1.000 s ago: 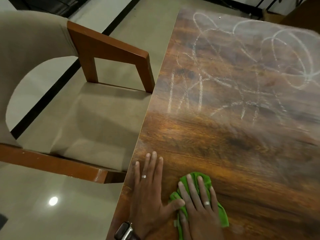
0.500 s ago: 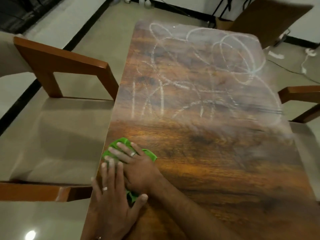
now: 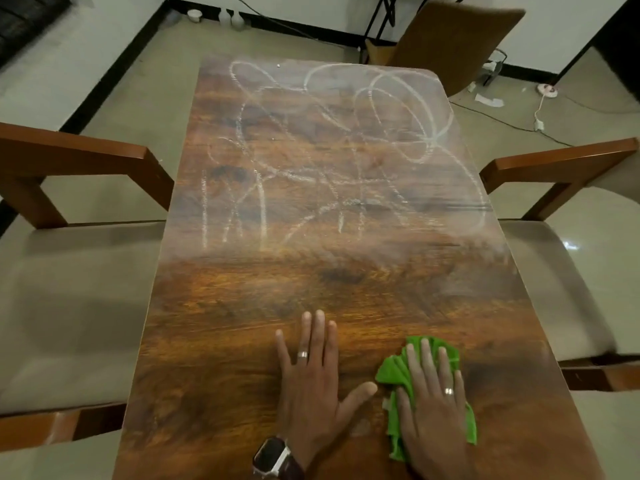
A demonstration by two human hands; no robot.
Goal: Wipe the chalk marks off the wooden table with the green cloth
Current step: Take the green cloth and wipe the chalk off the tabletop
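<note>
A: Green cloth (image 3: 394,372) is seen bunched on the near right part of the wooden desk (image 3: 221,341), pressed flat beneath the right hand (image 3: 433,407).

B: How are the fingers (image 3: 420,358) of that hand held?

A: They are laid straight and slightly spread over the cloth, not curled round it. A ring is worn on one of them.

B: And the left hand (image 3: 311,382)?

A: It is rested palm down on the bare wood just beside the cloth, fingers straight and close together, the thumb stretched out until its tip is nearly touching the cloth's edge. A ring (image 3: 302,354) is seen on one finger and a wristwatch (image 3: 273,457) on the wrist.

B: Where are the chalk marks (image 3: 332,154)?

A: Loops and strokes of white chalk are spread over the far half of the desk, well apart from both hands; the near half is shown as bare wood grain.

B: What is placed around the desk?

A: Wooden armchairs (image 3: 79,168) with pale cushions are set at either side, and a brown chair (image 3: 450,39) at the far end.
</note>
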